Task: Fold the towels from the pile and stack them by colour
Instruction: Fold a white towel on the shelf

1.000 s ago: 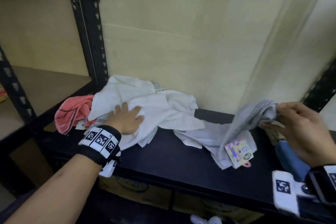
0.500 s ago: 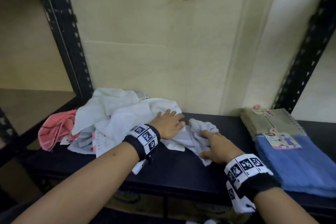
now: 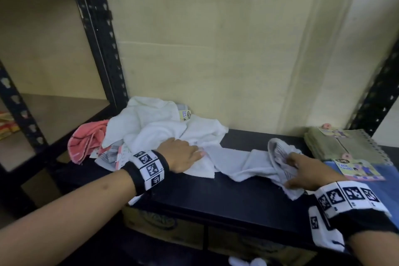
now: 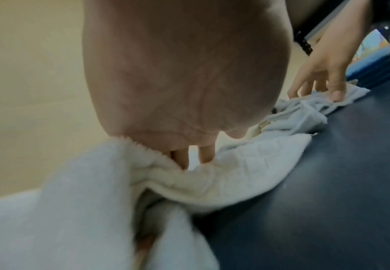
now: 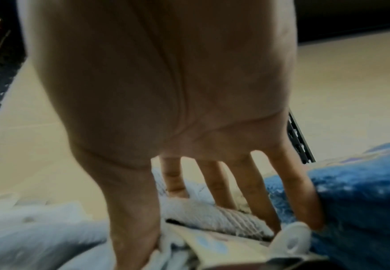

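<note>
Two hands are on one pale grey towel (image 3: 235,163) stretched along the black shelf (image 3: 216,198). My left hand (image 3: 180,154) lies flat on its left end, fingers straight and pressing down where it runs under the white pile (image 3: 164,127). My right hand (image 3: 307,173) rests on the bunched right end with fingers spread and straight; the right wrist view is blurred, so I cannot tell whether the thumb pinches any cloth.

A tag (image 3: 186,115) sticking out of the pile reads "ENE" and "Face Towel". The card (image 3: 357,168) on the folded blue towel (image 3: 388,181) carries the same "ENE" badge; its smaller print is too soft to read. Behind the blue towel lies a folded olive towel (image 3: 345,144) with another card. A pink towel (image 3: 86,143) sits at the pile's left edge, near the upright post (image 3: 101,34).

The front strip of shelf between my wrists is bare, right up to the front edge. The grey towel's right end lies just beside the blue towel.
</note>
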